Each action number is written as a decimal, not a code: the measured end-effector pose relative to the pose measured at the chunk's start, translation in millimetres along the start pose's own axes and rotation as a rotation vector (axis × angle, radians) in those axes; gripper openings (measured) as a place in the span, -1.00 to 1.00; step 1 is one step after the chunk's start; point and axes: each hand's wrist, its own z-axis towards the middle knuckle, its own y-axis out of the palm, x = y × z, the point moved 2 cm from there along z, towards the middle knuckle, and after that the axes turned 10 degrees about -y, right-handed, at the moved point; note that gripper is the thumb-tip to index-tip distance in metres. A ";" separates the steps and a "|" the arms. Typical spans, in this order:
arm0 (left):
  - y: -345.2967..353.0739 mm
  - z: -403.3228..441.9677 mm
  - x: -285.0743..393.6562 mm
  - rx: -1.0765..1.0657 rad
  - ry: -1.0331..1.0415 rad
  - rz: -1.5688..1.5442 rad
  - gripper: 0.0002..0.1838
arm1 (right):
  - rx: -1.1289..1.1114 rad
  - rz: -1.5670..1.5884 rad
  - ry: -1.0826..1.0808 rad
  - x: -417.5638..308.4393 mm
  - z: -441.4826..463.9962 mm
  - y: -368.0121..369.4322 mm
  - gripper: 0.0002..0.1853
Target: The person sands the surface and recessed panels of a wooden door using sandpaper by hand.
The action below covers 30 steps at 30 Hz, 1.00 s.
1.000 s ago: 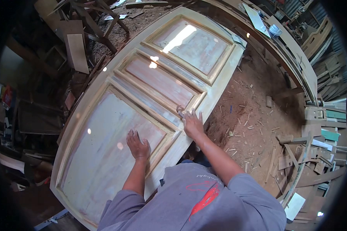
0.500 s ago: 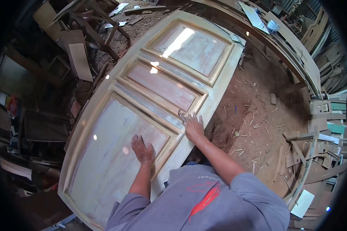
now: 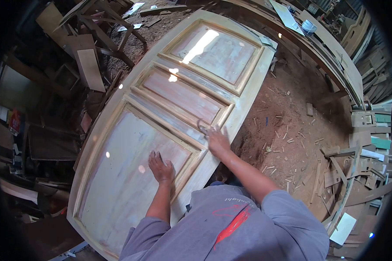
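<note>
A large wooden door panel [image 3: 161, 114] with raised mouldings lies flat in front of me. My left hand [image 3: 160, 168] rests on the smooth lower panel, its fingers apart and nothing in them. Near the right edge, at the corner of the middle moulding, is my right hand [image 3: 217, 141]. A small curled strip [image 3: 201, 126] shows at its fingertips, apparently a folded piece of abrasive sheet, pressed against the moulding. Motion blurs these fingers a little.
Wood scraps lie on the dirt floor [image 3: 287, 130] to the right. A long curved bench [image 3: 309, 54] at the upper right bears boards and a white tub [image 3: 308, 27]. Wooden trestles [image 3: 113, 32] stand at the upper left, with a pale board [image 3: 90, 69] leaning nearby.
My right hand has shifted slightly along the moulding with the small strip. Over the last second my left hand has stayed on the lower panel while the view moved a little.
</note>
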 end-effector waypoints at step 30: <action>-4.4 1.9 4.6 -0.009 -0.019 -0.021 -0.29 | 0.009 -0.110 -0.156 0.8 0.4 16.1 -0.30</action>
